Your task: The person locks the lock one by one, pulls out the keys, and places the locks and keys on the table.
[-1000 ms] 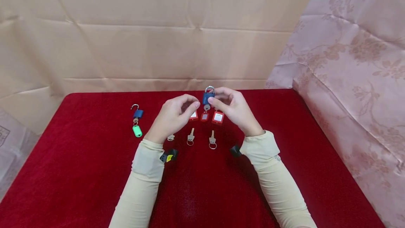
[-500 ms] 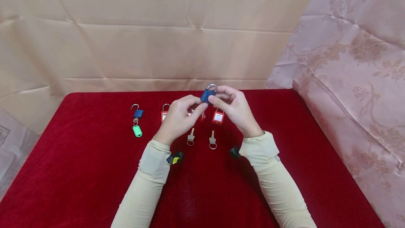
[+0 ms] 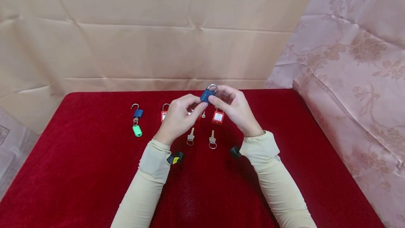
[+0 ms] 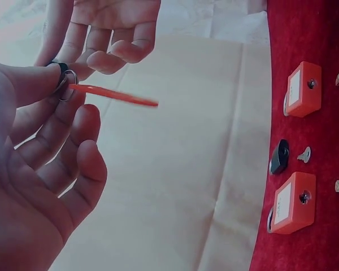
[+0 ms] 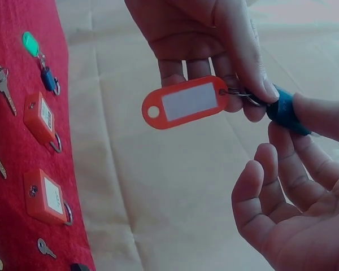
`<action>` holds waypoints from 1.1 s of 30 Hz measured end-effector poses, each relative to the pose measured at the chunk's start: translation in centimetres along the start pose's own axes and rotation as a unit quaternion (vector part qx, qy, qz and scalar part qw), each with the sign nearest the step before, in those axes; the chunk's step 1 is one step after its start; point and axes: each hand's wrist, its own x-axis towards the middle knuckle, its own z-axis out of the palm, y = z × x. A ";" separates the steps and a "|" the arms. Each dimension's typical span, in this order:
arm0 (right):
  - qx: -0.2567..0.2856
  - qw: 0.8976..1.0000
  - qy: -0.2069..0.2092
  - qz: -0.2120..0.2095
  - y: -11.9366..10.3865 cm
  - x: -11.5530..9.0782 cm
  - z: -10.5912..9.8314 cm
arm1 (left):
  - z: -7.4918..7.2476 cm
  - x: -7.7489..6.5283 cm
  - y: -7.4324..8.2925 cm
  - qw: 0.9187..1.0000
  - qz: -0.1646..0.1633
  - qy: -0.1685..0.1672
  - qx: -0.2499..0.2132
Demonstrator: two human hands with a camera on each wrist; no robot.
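Observation:
In the head view my right hand [image 3: 232, 108] grips a small blue padlock [image 3: 207, 95] between thumb and fingers, its silver shackle pointing up. My left hand [image 3: 181, 117] meets it from the left at its lower end. There, thumb and forefinger pinch a key, mostly hidden by the fingers; its metal ring [image 5: 251, 97] shows in the right wrist view. From that ring hangs a red tag [image 5: 183, 103] with a white label, seen edge-on in the left wrist view. Both hands are raised above the red cloth.
On the red cloth [image 3: 196, 192] lie red padlocks [image 3: 218, 116], keys with rings [image 3: 212, 139] and a small key [image 3: 203, 114]. A black padlock [image 4: 279, 157] shows in the left wrist view. At left lies another blue padlock [image 3: 138, 113], shackle open, with a green tag [image 3: 137, 131].
My left hand has moved right to the padlock and taken hold of the key. The padlock has tilted slightly in my right hand. Over the last half second the hands have stayed nearly still.

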 end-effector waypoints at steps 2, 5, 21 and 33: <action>-0.001 1.000 0.000 0.001 -0.1 0.0 0.0 | 0.0 0.0 0.0 1.000 0.003 0.003 0.004; -0.005 1.000 0.000 0.000 -0.1 0.0 0.1 | 0.0 0.0 -0.1 1.000 0.006 0.004 0.004; -0.015 1.000 -0.009 -0.007 0.0 0.2 0.2 | 0.0 -0.1 0.0 1.000 -0.005 -0.009 -0.018; -0.024 1.000 -0.019 0.004 -0.1 0.0 -0.1 | 0.3 -0.1 0.0 0.999 -0.011 -0.023 -0.022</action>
